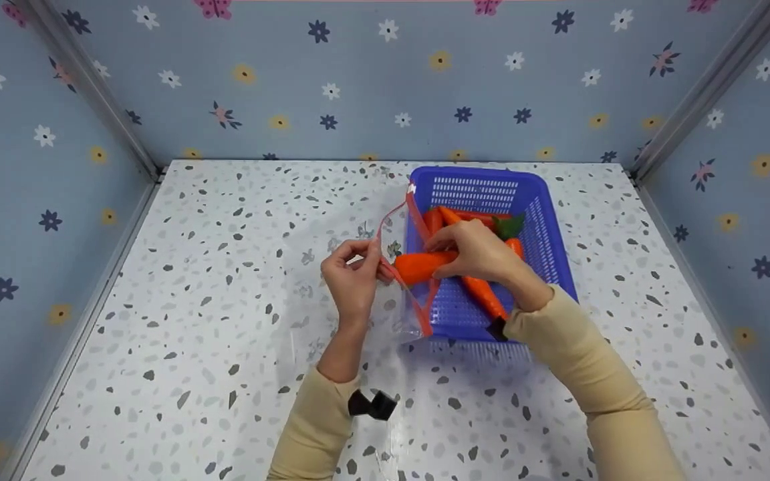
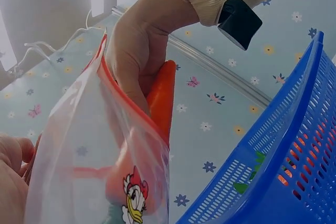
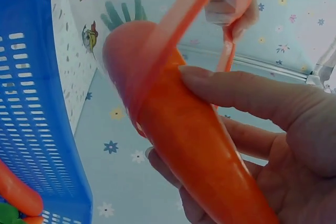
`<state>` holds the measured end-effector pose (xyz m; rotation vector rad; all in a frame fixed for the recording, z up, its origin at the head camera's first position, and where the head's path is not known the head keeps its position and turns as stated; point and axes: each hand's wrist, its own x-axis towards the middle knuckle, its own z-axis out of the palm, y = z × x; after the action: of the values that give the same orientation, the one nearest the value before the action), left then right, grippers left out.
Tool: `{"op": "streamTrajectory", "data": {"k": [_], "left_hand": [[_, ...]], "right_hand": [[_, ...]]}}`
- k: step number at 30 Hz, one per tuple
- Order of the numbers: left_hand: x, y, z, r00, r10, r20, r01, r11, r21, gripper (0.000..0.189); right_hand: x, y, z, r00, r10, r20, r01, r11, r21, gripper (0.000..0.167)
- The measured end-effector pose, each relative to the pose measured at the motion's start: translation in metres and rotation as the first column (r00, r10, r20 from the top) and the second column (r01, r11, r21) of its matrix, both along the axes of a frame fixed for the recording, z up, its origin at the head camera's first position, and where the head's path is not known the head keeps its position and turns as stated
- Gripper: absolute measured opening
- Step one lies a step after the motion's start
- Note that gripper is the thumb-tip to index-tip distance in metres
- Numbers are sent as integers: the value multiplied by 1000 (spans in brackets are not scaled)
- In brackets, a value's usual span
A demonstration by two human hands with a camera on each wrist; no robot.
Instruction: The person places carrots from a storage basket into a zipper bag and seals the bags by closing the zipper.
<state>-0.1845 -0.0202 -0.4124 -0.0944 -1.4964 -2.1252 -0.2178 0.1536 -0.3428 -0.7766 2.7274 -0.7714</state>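
Two hands work over the speckled counter [image 1: 224,267], and the job looks to be in its early part. Furthest left, the left hand [image 1: 351,284] pinches the red-edged rim of a clear bag [image 2: 68,156] between thumb and fingers, with the mouth drawn apart. So the opening is done, and the bag body stretches beneath that hand, printed with small cartoon figures. Apart from the item being put in, I can make out no vegetable inside.

Next along comes the orange carrot [image 1: 418,268], lying across the mouth: its green-topped end is within the bag, while the tapered end is outside. That insertion is begun but not complete. The right hand [image 1: 477,252] has the outer part between its thumb and fingers, the grip not yet released.

At the far right, the blue basket [image 1: 472,172] sits partly under the bag's edge. Several orange and red pieces remain in it, among them a long carrot [image 1: 482,294] slanting below the right hand and a green leafy top [image 1: 509,227]; the exact count is hidden. If these belong in the bag too, most of the work is left, and the bag is unsealed.
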Motion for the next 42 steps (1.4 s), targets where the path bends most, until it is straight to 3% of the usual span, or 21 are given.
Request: {"op": "streamTrajectory", "data": {"k": [5,10,15,20,25,31,42], "left_hand": [[5,1,10,999,-1,36,0,999,36,13],[0,1,3,1000,10,-6,-9,998,60,13],[-1,-1,0,999,44,-27,-42,997,61,12],[2,-4,7,997,57,-43,-53,995,87,11],[5,-5,11,998,54,-26,-52,993,102,14],[5,-5,12,998,63,-3,-62,993,104,10],[3,-5,10,998,63,12,-64,994,89,12]], "right_hand": [[2,-8,-5,1000,-10,12,10,998,-67,34],[1,-17,-9,1000,-25,19,28,984,-176,26],[-3,-16,-10,996,-85,5,82,943,-323,19],[-9,-8,-10,995,-93,-32,71,908,-412,14],[-18,4,-9,987,-163,4,151,904,-400,16],[-38,18,-14,960,-270,67,275,888,-368,22],[-84,44,-46,873,-465,145,487,827,-281,25]]}}
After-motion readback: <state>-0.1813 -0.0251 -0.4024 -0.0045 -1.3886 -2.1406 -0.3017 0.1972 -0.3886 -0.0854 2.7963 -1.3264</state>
